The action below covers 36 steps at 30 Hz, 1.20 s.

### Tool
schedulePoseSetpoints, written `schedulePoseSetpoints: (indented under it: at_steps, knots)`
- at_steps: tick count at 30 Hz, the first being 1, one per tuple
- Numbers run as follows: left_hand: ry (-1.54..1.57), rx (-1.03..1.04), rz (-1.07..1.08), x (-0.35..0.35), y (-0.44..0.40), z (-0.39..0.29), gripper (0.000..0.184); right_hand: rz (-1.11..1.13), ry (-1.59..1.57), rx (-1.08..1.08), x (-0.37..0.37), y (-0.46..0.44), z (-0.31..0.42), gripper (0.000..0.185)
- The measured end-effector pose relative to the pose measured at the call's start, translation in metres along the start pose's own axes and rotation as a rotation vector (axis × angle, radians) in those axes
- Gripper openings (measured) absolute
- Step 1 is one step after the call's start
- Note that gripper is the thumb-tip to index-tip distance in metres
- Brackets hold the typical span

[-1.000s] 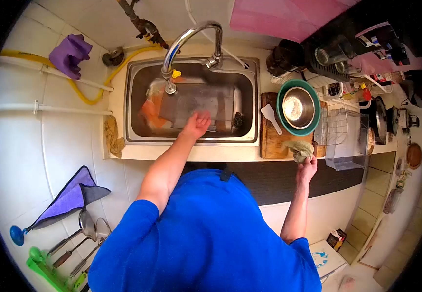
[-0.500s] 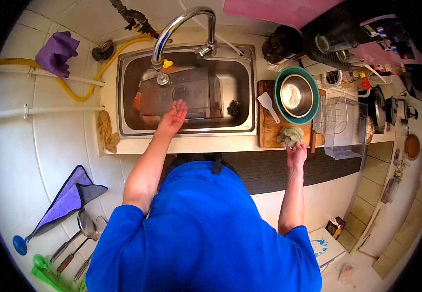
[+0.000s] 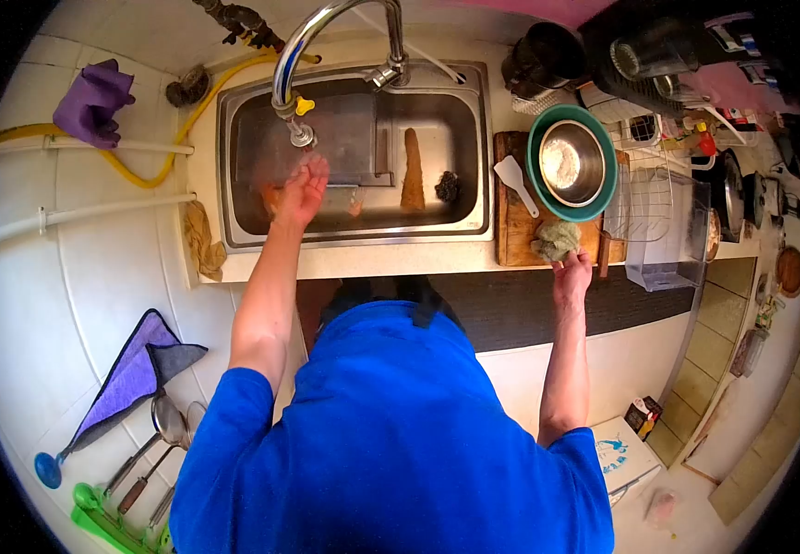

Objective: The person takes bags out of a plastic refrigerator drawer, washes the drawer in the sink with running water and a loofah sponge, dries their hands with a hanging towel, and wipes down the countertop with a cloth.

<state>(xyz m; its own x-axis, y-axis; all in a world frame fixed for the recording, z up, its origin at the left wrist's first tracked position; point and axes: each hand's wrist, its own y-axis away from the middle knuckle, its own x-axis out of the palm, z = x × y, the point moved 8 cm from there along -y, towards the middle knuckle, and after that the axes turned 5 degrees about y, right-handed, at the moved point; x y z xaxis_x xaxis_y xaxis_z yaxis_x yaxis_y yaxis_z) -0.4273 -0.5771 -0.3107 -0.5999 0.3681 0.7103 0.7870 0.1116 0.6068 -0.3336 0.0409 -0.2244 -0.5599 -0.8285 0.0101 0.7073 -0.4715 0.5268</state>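
Observation:
My left hand is over the sink, palm up with its fingers apart, just below the spout of the tap. A clear plastic container lies in the left part of the basin. Right of it are a long brown item and a dark scrubber. My right hand pinches a greenish-grey cloth at the front edge of the wooden board. Behind the cloth, a steel bowl sits inside a green basin, with a white spatula to the left.
A wire rack and a clear plastic bin stand right of the board. A dark pot is behind the green basin. On the left are a purple glove, a yellow hose and a brown cloth.
My left hand has moved left and up toward the tap spout. The clear container sits farther left and back, and the long brown item now shows. My right hand keeps the cloth.

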Motion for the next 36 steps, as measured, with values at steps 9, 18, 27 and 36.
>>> schedulePoseSetpoints:
  at_steps: [9, 18, 27, 36]
  knots:
    - [-0.036, 0.053, -0.093, -0.02, -0.049, -0.015, 0.028, -0.002, 0.063, -0.013, -0.008, 0.003, 0.007, 0.016]
    - [-0.254, -0.113, -0.124, -0.065, -0.034, 0.016, 0.025, -0.097, 0.208, -0.113, -0.024, -0.025, 0.008, 0.013]
    - [-1.574, 0.815, -0.544, -0.092, 0.138, -0.169, 0.035, -0.039, 0.539, -0.432, -0.028, -0.061, -0.006, 0.029]
    - [-2.127, 0.503, -0.75, -0.162, 0.124, -0.236, 0.083, -0.221, 0.817, -0.533, -0.087, -0.025, -0.029, 0.053]
